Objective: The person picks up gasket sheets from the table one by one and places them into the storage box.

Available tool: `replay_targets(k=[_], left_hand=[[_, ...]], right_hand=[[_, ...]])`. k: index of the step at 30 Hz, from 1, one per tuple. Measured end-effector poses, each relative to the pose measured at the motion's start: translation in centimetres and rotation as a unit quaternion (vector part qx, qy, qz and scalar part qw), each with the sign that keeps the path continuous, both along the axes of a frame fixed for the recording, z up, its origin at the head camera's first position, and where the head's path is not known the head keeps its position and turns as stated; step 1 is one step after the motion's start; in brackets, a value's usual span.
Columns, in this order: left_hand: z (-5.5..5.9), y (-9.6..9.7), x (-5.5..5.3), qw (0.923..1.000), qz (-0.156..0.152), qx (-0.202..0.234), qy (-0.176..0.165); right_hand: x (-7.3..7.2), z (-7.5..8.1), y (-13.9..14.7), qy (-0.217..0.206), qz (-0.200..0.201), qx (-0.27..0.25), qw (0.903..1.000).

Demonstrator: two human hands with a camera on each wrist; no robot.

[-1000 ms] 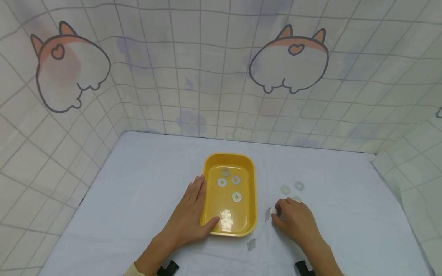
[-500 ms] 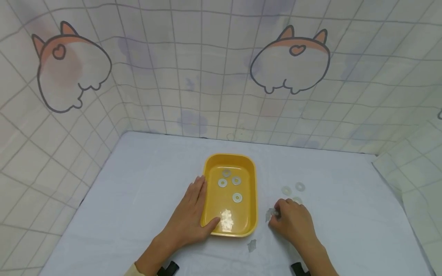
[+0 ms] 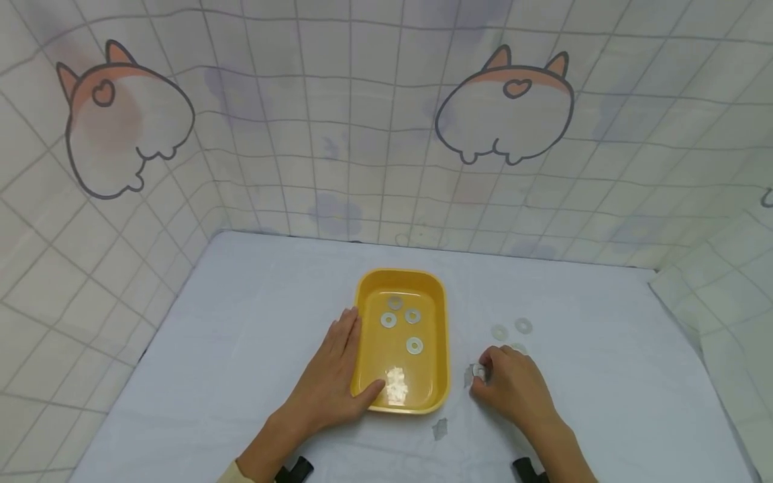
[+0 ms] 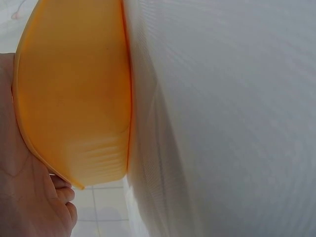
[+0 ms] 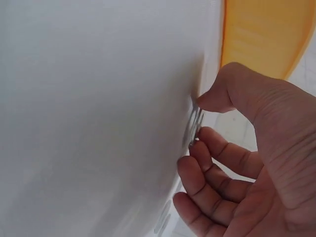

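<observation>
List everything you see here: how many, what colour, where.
tray: 1, yellow, mid-picture
washers: 8 visible, pale grey; 4 in tray, 1 pinched, 3 farther right
patches: 2, grey, near tray's right side
tabletop: 1, white, under tray
backdrop: 1, whitish, behind and both sides
cartoon animals: 2 whole, orange-white, backdrop
wrist devices: 2, black, bottom edge
sleeve: 1, cream, bottom edge
left hand: 1, bare, at tray's left side
right hand: 1, bare, right of tray
</observation>
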State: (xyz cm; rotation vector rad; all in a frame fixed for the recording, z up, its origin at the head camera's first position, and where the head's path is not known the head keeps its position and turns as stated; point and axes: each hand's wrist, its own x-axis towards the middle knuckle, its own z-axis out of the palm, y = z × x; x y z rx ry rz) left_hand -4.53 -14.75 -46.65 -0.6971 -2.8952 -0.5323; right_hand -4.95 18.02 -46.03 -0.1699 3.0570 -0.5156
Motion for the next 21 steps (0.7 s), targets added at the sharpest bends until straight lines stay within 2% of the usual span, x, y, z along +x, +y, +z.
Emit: replay_targets(k=[8, 21], left_hand=[[-0.03, 0.07, -0.17, 0.9998, 0.000, -0.006, -0.020], [-0.16, 0.12, -0.13, 0.9999, 0.001, -0.010, -0.014]], right_hand=[[0.13, -0.18, 0.19, 0.038, 0.029, 0.010, 0.9988], [0.05, -0.53, 0.58, 0.079, 0.066, 0.012, 0.9946]])
